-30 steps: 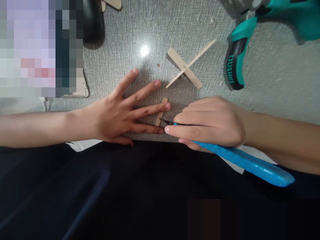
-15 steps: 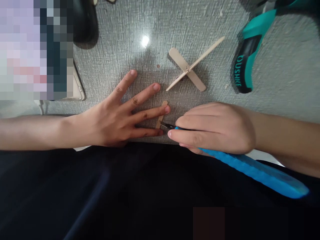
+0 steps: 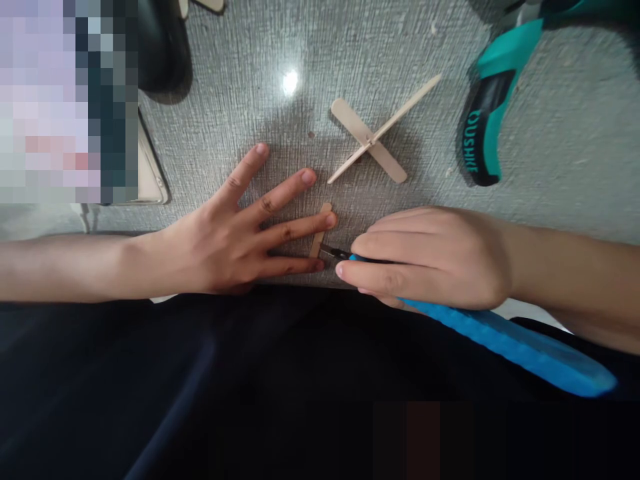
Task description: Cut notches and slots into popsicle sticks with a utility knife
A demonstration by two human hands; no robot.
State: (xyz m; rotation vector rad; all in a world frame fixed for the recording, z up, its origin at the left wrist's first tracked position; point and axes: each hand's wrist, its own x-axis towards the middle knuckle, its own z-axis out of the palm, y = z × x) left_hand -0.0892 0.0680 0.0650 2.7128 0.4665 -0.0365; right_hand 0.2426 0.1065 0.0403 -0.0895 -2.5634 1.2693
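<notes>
The left hand [image 3: 235, 233] lies palm down and spread on the grey textured surface [image 3: 240, 87], close to its near edge, gripping nothing; its index and middle fingers lie across a short wooden stick [image 3: 319, 241], which sits just in from that near edge. The right hand [image 3: 430, 257] is closed around a blue-handled cutter [image 3: 505, 340], its handle slanting back past the near edge over dark clothing [image 3: 200, 373]. The dark blade [image 3: 329, 250] points left, its tip at the stick's side, in the gap between those two fingers; whether it has bitten into the wood is too small to tell. Farther from the near edge, two pale wooden sticks [image 3: 393, 167] form a cross. A teal and black tool handle [image 3: 490, 107] lies to the right of that cross, and a black rounded object [image 3: 165, 47] lies well to its left, far from the near edge.
</notes>
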